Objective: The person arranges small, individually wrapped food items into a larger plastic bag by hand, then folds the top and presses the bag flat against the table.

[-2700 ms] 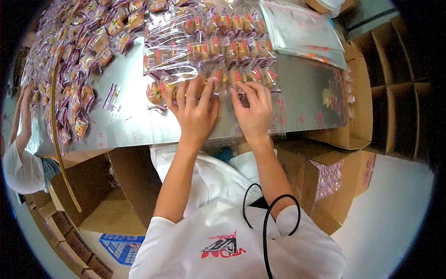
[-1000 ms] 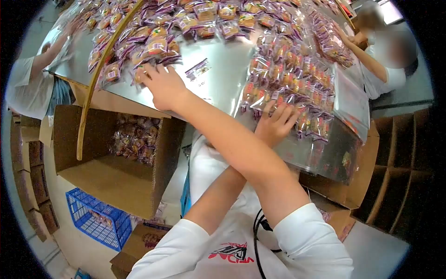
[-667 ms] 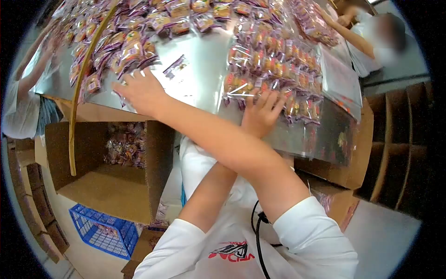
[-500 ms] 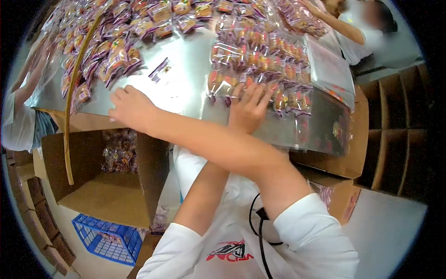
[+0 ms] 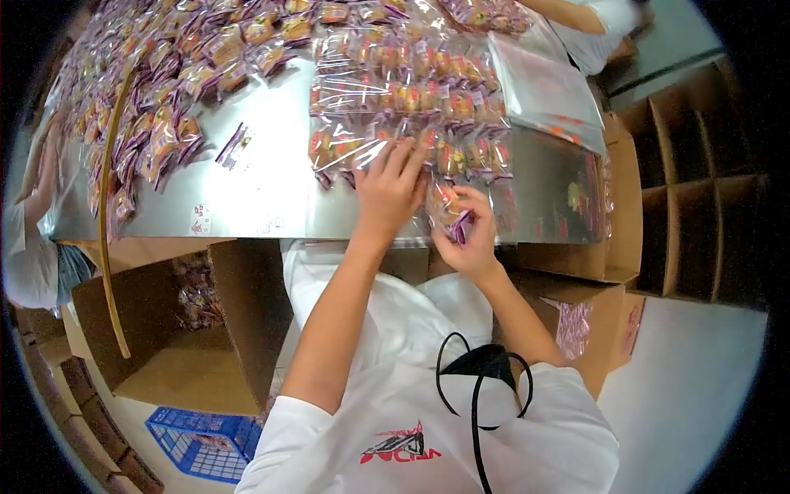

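Note:
Rows of individually wrapped snacks in purple-edged wrappers lie inside a large clear plastic bag (image 5: 411, 95) on the metal table. My left hand (image 5: 387, 191) rests on the near edge of this bag with its fingers stretched over the front row; what is under the fingertips is hidden. Just to its right, my right hand (image 5: 473, 235) grips one wrapped snack packet (image 5: 448, 206) between thumb and fingers, close to the bag's near side. A small flat wrapper piece (image 5: 234, 146) lies on the metal to the left.
A heap of loose packets (image 5: 164, 123) covers the table's left and far side, crossed by a wooden strip (image 5: 107, 181). Flat clear bags (image 5: 547, 86) lie at right. Cardboard boxes (image 5: 185, 370) and a blue crate (image 5: 202, 445) stand below. A co-worker's arm (image 5: 568, 15) shows at top right.
My right hand has come from the loose packets at left, uncrossing my arms, and now holds a packet beside the bag. My left hand stays on the bag. The view has shifted.

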A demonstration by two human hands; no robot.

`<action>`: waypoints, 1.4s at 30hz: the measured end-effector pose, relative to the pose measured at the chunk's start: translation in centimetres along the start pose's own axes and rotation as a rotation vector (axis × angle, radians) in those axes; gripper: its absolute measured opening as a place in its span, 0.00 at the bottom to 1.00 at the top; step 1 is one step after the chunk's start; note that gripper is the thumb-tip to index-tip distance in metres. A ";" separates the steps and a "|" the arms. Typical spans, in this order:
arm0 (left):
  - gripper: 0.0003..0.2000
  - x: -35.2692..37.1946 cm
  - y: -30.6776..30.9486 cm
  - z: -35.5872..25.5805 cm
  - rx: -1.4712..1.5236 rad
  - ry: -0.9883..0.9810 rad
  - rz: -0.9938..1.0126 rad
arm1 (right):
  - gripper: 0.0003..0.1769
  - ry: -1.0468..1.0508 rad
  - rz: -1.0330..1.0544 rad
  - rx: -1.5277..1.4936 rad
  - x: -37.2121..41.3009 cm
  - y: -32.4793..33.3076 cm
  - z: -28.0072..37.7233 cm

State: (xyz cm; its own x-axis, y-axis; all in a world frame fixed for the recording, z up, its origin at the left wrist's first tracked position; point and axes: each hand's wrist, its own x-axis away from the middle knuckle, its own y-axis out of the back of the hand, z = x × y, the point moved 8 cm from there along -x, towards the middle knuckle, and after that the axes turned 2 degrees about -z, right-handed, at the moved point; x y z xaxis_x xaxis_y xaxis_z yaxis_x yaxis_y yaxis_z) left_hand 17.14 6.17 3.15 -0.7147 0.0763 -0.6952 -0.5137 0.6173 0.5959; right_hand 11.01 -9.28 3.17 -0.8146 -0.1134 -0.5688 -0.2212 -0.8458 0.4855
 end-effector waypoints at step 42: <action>0.23 -0.4 0.2 -0.1 -0.014 -0.049 0.003 | 0.27 0.069 -0.109 0.422 -3.1 0.8 -1.3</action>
State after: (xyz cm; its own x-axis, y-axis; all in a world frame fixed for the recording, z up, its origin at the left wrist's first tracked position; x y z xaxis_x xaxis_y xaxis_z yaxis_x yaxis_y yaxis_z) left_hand 17.27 6.19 3.59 -0.6924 0.1162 -0.7121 -0.5185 0.6062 0.6031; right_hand 14.02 -10.31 4.46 -0.7398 -0.0821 -0.6678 -0.5149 -0.5697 0.6406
